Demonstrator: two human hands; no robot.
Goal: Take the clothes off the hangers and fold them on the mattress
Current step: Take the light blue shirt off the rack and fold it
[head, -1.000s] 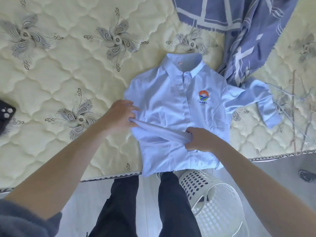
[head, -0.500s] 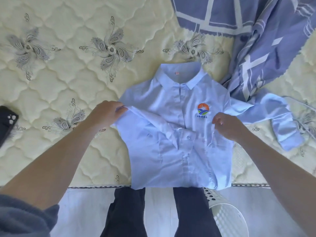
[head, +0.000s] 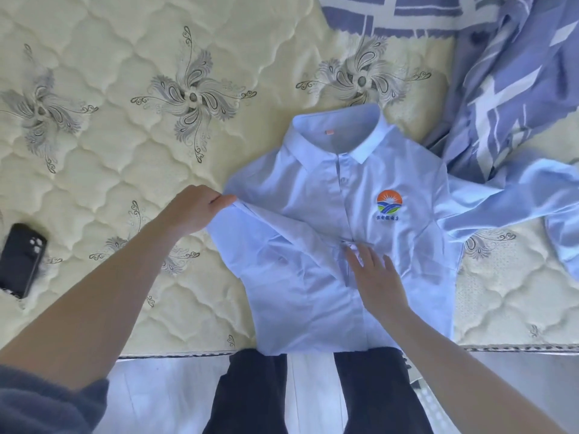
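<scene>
A light blue collared shirt (head: 316, 195) with an orange, green and blue chest logo lies face up on the cream quilted mattress (head: 125, 145), its hem at the near edge. Its left sleeve is folded across the front; the other sleeve (head: 507, 208) lies spread out to the right. My left hand (head: 194, 209) pinches the fold at the shirt's left edge. My right hand (head: 372, 277) rests flat, fingers apart, on the folded sleeve's cuff at the shirt's middle. No hanger is visible.
A blue and white patterned blanket (head: 501, 73) lies bunched at the upper right, touching the shirt's shoulder. A black phone (head: 22, 260) lies on the mattress at the far left. My dark trouser legs (head: 250, 396) stand against the mattress edge over a pale floor.
My right hand moved from the shirt's right side to its middle and flattened onto the folded sleeve. My left hand kept its pinch on the left edge. The view shifted slightly; the white basket left the frame.
</scene>
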